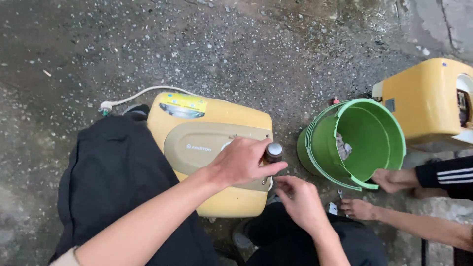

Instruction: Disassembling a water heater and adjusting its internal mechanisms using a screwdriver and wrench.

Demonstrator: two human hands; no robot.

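Rough grey concrete floor (276,54), speckled with pale grit, fills the head view. Yellow box-shaped appliance (212,148) with a beige front panel lies flat on it, resting partly against the person's dark trouser leg (118,172). White cable (143,93) runs off the appliance's top left corner to a small fitting on the floor.

Left hand (244,161) sits on the beige panel near the appliance's right edge, fingers curled tight around a dark brown knob with a silver cap (273,151); thumb under it, grip closed on the knob. Right hand (300,199) is just below, at the appliance's lower right corner, fingertips pinched together near the knob's base; whether it holds anything cannot be told, something small may be hidden there.

Green plastic bucket (364,143) lies tipped on its side right of the appliance, mouth toward the camera, a crumpled grey scrap inside. Second yellow appliance (423,103) sits at the far right edge. Another person's hand (394,180) touches the bucket's lower rim, sleeve dark with white stripes; a second hand of theirs (359,209) rests low on the floor nearby.
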